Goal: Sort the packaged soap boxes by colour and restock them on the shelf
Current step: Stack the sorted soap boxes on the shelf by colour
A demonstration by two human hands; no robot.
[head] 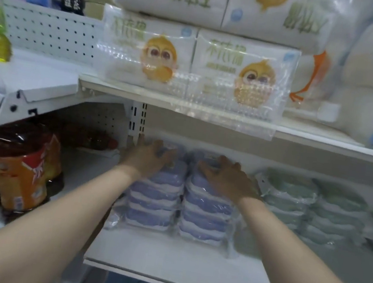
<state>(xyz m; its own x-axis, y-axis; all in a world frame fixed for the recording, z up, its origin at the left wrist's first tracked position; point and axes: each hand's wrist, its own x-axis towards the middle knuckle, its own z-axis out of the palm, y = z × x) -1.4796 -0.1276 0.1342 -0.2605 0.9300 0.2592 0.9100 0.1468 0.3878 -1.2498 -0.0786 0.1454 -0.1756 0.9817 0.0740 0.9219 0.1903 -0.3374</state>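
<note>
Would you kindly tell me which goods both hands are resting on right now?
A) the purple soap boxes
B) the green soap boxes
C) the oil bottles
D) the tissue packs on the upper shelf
A: the left hand and the right hand each lie on top of one stack of purple soap boxes, while the green soap boxes stand untouched to their right.

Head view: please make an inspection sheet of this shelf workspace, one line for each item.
Surface: white shelf.
Job's things: purple soap packs in two side-by-side stacks; green soap packs stacked to their right.
Clutter: nothing seen.
Grippers: left hand rests on the left purple stack, right hand on the right one.
Cables: nothing seen.
Surroundings: tissue packs on the level above; oil bottles in the left bay.
</note>
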